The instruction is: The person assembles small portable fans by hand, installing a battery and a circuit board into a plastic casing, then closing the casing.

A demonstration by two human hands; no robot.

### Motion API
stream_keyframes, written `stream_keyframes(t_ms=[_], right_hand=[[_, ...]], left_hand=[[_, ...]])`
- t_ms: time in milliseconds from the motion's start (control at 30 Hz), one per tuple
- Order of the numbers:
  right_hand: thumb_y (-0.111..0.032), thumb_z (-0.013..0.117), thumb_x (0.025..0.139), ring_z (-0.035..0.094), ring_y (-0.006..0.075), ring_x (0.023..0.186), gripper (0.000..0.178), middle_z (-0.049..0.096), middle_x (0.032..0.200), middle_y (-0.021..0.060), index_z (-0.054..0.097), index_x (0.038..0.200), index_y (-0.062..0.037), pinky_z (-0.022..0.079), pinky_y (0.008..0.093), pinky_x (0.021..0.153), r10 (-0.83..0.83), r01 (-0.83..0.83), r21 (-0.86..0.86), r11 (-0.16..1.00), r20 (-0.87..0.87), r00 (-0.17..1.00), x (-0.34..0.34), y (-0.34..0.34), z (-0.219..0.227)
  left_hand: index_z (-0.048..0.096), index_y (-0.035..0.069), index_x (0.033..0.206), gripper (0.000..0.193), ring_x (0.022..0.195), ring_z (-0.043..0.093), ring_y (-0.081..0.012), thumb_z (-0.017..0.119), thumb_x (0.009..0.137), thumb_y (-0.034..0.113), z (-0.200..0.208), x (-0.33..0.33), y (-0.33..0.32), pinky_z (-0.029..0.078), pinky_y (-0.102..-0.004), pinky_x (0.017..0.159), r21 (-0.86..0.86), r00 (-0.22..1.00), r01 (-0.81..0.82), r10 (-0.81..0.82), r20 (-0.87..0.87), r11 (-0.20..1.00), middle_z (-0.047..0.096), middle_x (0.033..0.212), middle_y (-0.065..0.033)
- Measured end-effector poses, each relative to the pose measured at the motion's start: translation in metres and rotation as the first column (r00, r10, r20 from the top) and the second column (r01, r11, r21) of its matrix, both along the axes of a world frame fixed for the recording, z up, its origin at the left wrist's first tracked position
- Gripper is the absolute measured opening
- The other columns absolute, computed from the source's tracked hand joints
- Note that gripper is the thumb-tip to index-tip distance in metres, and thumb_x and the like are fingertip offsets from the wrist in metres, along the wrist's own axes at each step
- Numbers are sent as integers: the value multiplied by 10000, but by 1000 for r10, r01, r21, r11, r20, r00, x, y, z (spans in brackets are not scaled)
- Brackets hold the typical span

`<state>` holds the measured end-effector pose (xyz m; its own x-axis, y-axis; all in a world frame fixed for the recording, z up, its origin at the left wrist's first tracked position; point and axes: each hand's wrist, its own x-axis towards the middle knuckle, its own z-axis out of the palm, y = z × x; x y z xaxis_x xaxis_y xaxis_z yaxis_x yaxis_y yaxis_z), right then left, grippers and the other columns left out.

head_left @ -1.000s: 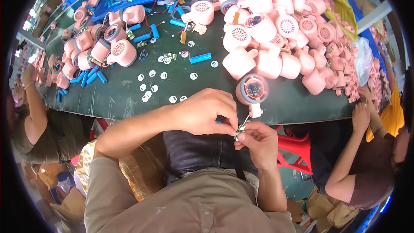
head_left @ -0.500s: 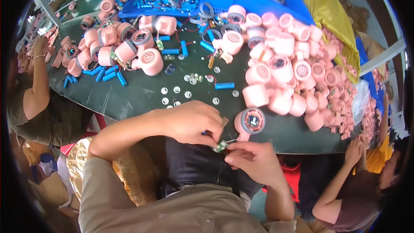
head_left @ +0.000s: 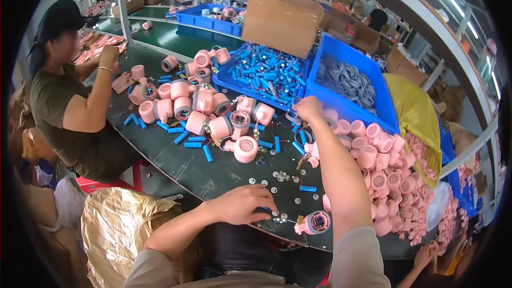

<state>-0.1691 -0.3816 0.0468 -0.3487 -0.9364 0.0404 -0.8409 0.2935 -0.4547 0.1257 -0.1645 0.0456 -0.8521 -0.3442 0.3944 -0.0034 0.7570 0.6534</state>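
Observation:
My left hand [head_left: 244, 204] hovers at the table's near edge, thumb apart from its curved fingers, holding nothing visible. Just beyond its fingertips lies a small green circuit board [head_left: 279, 219], with a pale wire running toward a pink fan housing [head_left: 314, 222] that has a grey ring around its open round end. My right arm stretches far across the table. At its end my right hand [head_left: 308, 109] is closed, fingers drawn together and pointing down beside a grey rubber ring [head_left: 291, 118] at the corner between two blue bins. What its fingertips grip is hidden.
Blue cylindrical batteries fill one blue tray [head_left: 226, 81]; grey rings fill another blue bin [head_left: 396, 120]. Pink housings [head_left: 380, 181] are heaped at the right, more at the left. A cardboard box [head_left: 282, 21] stands behind. A co-worker [head_left: 74, 96] works at the left.
Both hands have let go of the circuit board, now on the table. My right hand has reached far forward; my left has opened. The view has tilted up.

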Motion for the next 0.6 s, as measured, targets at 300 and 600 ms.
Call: stream_keyframes(t_ms=[300, 600], right_hand=[[-277, 744, 828, 706, 342, 934, 211, 733, 956, 179, 776, 912, -86, 543, 425, 871, 104, -109, -153, 982, -45, 994, 8, 20, 12], [-174, 554, 1022, 660, 151, 948, 187, 656, 984, 57, 605, 1043, 4, 560, 324, 872, 382, -444, -265, 856, 903, 197, 36, 270, 99]], left_hand=[[709, 47, 1004, 168, 959, 658, -313, 727, 843, 93, 15, -19, -9, 532, -391, 821, 146, 972, -175, 194, -134, 974, 686, 1017, -117], [490, -18, 1387, 426, 1097, 608, -144, 612, 996, 96, 26, -46, 7, 512, -322, 948, 740, 806, 303, 252, -535, 601, 618, 1246, -99]])
